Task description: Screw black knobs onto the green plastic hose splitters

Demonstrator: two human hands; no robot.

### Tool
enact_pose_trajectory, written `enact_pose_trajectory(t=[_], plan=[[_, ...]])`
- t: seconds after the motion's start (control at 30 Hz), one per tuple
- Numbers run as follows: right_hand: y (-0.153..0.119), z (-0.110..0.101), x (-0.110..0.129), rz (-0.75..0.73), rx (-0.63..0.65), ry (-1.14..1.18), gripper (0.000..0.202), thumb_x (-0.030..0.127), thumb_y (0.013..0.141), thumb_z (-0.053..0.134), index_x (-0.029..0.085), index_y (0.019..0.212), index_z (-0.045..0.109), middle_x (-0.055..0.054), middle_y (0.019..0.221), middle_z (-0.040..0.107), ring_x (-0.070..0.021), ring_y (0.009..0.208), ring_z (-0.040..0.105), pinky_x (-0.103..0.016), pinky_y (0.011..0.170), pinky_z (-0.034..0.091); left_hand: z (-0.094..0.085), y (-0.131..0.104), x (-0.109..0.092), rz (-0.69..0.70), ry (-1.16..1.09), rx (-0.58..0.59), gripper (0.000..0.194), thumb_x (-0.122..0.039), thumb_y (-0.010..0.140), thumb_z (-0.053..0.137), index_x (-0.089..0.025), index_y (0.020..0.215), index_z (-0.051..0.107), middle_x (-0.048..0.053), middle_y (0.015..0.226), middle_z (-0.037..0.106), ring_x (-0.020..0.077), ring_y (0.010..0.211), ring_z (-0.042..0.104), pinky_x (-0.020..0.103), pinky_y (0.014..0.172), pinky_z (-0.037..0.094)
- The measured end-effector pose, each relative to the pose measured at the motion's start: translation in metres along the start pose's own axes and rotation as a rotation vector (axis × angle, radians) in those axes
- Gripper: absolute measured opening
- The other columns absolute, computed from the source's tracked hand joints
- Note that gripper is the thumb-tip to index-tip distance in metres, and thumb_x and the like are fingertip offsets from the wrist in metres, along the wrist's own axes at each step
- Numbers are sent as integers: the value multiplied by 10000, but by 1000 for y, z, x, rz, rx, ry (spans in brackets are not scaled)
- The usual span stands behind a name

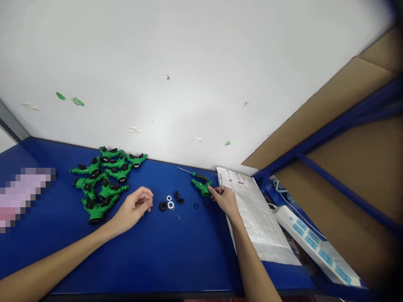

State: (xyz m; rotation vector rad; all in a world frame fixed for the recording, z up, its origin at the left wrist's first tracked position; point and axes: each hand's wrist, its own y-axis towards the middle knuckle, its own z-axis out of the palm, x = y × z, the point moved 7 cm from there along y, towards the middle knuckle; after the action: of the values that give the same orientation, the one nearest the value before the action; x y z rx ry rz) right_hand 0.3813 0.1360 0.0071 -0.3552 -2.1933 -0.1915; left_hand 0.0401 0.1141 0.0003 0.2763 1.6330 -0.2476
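Note:
My left hand (135,209) is loosely curled above the blue table, thumb near the fingertips; whether it holds anything is hidden. My right hand (226,201) is closed around a thin metal rod (221,180) that points up, and its fingertips touch the end of a green connector (203,187). A green-handled screwdriver (200,176) lies just behind that connector. Between my hands are a black ring (163,206), white washers (170,205), small black parts (179,201), a small screw (178,217) and a thin dark ring (196,206).
Several green connectors with black valves (107,188) are grouped at the left. A silvery white package (255,214) lies under and beside my right forearm. Further right are a power strip (315,245) and blue frame bars (346,193). A white wall (195,105) rises behind the table (151,268).

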Motion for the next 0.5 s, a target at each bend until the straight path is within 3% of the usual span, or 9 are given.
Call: enact_pose_trajectory(t=[0.17, 0.37, 0.43, 0.5], plan=[[-24, 7, 16, -89, 121, -139, 552, 572, 667, 722, 242, 541, 298, 7, 517, 553, -159, 500, 509, -277, 501, 377, 1, -4, -9, 19, 38, 22, 192, -390, 868, 573, -207, 902, 527, -11, 691, 572, 154, 653, 587, 252, 555, 456], [-42, 36, 40, -176, 179, -190, 495, 518, 704, 683, 241, 547, 304, 16, 520, 515, -155, 518, 457, -281, 516, 337, 10, -3, -15, 64, 123, 56, 189, -395, 896, 511, -209, 861, 512, -7, 680, 564, 147, 620, 577, 242, 534, 447], [-42, 40, 43, -197, 165, -186, 504, 547, 713, 668, 244, 548, 300, 14, 515, 507, -157, 514, 456, -282, 513, 336, 6, -2, -21, 90, 180, 65, 182, -390, 892, 516, -210, 876, 539, -1, 682, 585, 152, 611, 575, 255, 549, 454], [-40, 38, 42, -206, 128, -175, 525, 595, 737, 630, 249, 550, 282, 17, 492, 477, -156, 497, 450, -282, 507, 339, -9, -5, -30, 118, 270, 58, 170, -377, 860, 569, -213, 892, 599, 19, 731, 634, 166, 628, 570, 286, 607, 470]])
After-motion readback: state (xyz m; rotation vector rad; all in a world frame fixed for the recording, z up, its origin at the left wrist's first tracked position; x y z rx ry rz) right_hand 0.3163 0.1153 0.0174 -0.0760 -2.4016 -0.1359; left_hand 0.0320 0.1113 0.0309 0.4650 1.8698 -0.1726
